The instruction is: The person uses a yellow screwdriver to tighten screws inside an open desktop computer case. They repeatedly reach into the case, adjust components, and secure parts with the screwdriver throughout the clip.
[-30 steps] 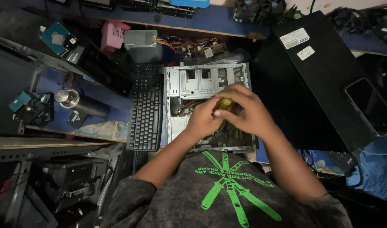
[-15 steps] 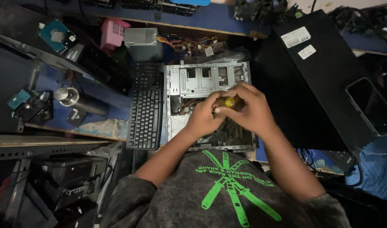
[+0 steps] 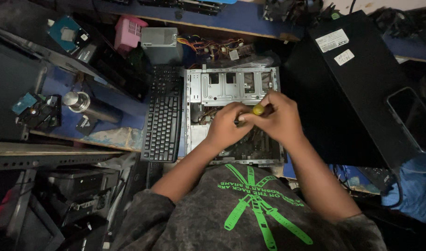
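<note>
Compared with half a second earlier, the two hands had shifted only slightly over the open computer case: the yellow screwdriver handle sat a little further toward the person's right, and the left hand's fingers had drawn in closer beneath it. The case, the keyboard and the other things on the bench had not moved.

The right hand was curled around the screwdriver, its grip closed on the dark shaft just under the yellow knob, which poked out between the thumb and fingers. The left hand was bent tight beside it, fingertips meeting the right hand's and pressing on the tool; its grip looked narrow and closed on the same screwdriver, though how much of the shaft it really held could not be told. The tip of the tool was hidden by the hands.

Both hands hovered over the middle of the grey metal case, which lay flat with its side off on the blue bench, its drive cage toward the far edge. A black keyboard lay just beside the case on the left, a black tower stood close on the right with a phone resting on it, and a steel flask lay further left.
</note>
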